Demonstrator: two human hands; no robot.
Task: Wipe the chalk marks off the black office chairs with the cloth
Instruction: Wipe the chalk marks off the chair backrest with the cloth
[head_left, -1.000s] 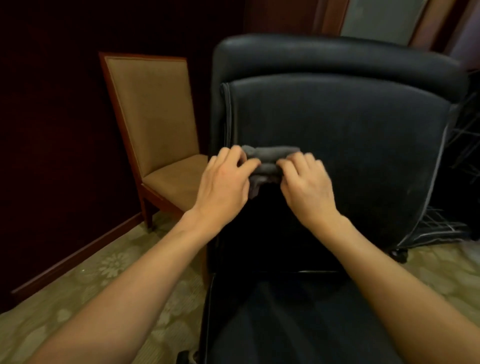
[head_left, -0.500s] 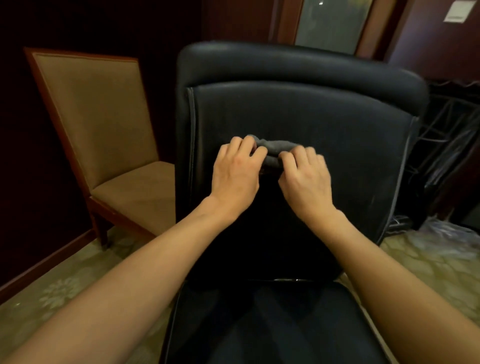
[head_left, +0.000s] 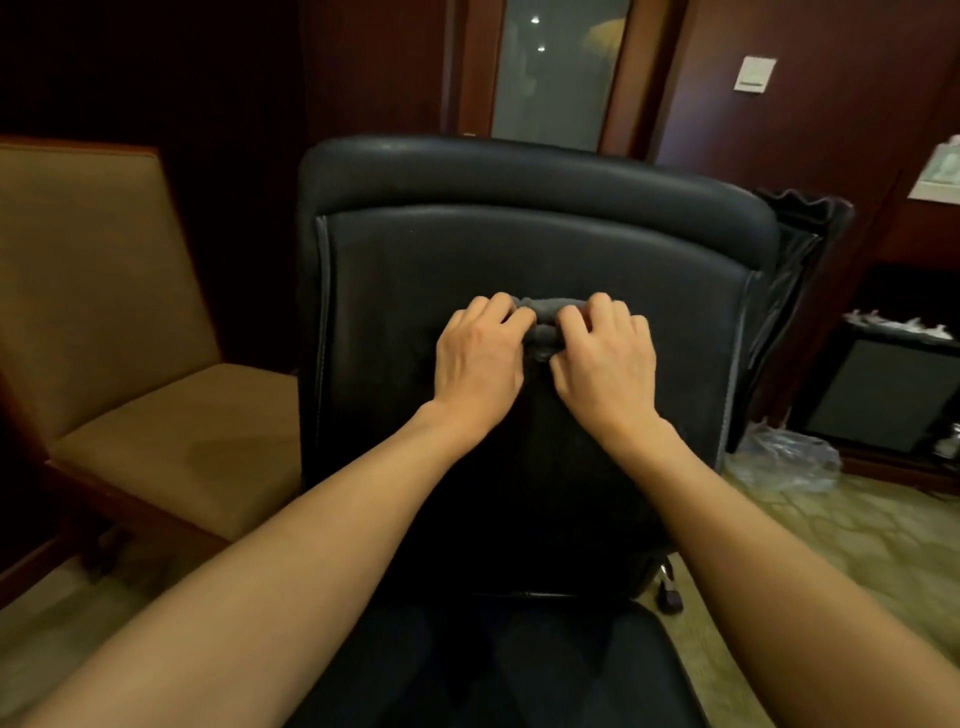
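Big black office chair (head_left: 530, 249) fills the middle, backrest facing the camera, tan chair (head_left: 130, 322) off at 9 o'clock. Both hands are on the backrest centre w/ the cloth (head_left: 543, 325) bunched between them. Left hand (head_left: 480, 364) sits at the cloth's 8 o'clock, right hand (head_left: 605, 366) at its 4, about equally near, fingers of both curled onto it and gripping. Cloth is rolled up, long axis running 9 to 3 across the backrest, pressed flat against it. Can't make out any chalk marks tbh, too dark. Next wipe prob goes sideways or down imo.
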